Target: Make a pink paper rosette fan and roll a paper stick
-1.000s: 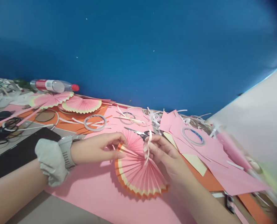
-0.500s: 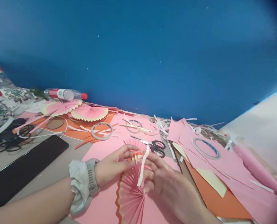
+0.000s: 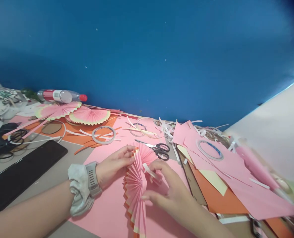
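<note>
A pleated pink paper fan (image 3: pixel 137 185) with an orange and cream zigzag edge stands half spread on a pink sheet. My left hand (image 3: pixel 117 165) pinches its far end, thumb and fingers closed on the top folds. A narrow white strip (image 3: pixel 150 172) sticks out from the curled fingers of my right hand (image 3: pixel 166 185). The thumb of that hand reaches to the inner folds of the fan. How the right fingertips grip the strip is partly hidden. Just beyond the fan lie scissors (image 3: pixel 161 151) with black handles.
Two finished-looking fans (image 3: pixel 90 116) and a plastic bottle (image 3: pixel 60 96) lie at the back left. Tape rolls (image 3: pixel 103 135) rest on the papers. A black phone-like slab (image 3: pixel 25 175) is at left. Orange card (image 3: pixel 216 195) and pink sheets lie right. A blue wall (image 3: pixel 147 59) rises behind.
The fan has turned and stands more upright, its folds opened toward me. My right hand has shifted with the white strip, its thumb now at the inner folds. The view has moved slightly right.
</note>
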Motion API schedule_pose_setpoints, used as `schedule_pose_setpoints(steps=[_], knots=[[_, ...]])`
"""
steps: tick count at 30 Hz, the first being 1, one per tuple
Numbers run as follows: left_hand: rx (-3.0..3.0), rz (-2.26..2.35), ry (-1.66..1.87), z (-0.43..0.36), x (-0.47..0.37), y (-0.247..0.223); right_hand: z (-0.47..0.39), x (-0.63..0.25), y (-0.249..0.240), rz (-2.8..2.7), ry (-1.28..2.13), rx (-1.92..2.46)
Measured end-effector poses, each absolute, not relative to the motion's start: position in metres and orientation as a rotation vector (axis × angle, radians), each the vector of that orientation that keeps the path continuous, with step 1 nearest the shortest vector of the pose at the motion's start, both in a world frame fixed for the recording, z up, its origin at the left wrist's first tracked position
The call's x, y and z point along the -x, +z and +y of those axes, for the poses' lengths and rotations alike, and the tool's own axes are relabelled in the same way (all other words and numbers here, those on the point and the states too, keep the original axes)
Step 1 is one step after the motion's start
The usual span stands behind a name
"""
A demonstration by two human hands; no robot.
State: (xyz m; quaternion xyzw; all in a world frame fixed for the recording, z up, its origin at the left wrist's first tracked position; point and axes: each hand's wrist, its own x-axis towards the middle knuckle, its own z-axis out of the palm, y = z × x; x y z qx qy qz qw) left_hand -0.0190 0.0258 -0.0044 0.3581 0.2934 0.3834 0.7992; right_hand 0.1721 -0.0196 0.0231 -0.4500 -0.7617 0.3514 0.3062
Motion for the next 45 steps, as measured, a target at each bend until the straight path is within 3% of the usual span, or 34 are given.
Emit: schedule_pose_setpoints(steps=[13, 18, 21, 25, 34, 45], knots=[[-0.845, 0.614, 0.758, 0.023, 0.018, -0.007, -0.015, -0.174, 0.019, -2.033, 0.564, 1.108], [-1.354, 0.816, 1.309, 0.013, 0.023, 0.004, -0.013, -0.183, 0.018, -1.999, 0.028, 0.948], [-1.579, 0.6, 0.981, -0.005, 0.02, 0.013, -0.011, -0.186, 0.016, -2.03, -0.204, 0.86], [-1.383, 0.454, 0.473, -0.022, 0.009, 0.01, -0.012, -0.184, 0.016, -2.02, -0.255, 0.854], [-1.134, 0.669, 0.627, -0.011, 0.007, 0.006, -0.019, -0.18, 0.018, -2.211, -0.377, 0.759], [-0.923, 0.345, 0.454, 0.002, 0.014, 0.009, -0.024, -0.176, 0.019, -2.274, -0.506, 0.634]])
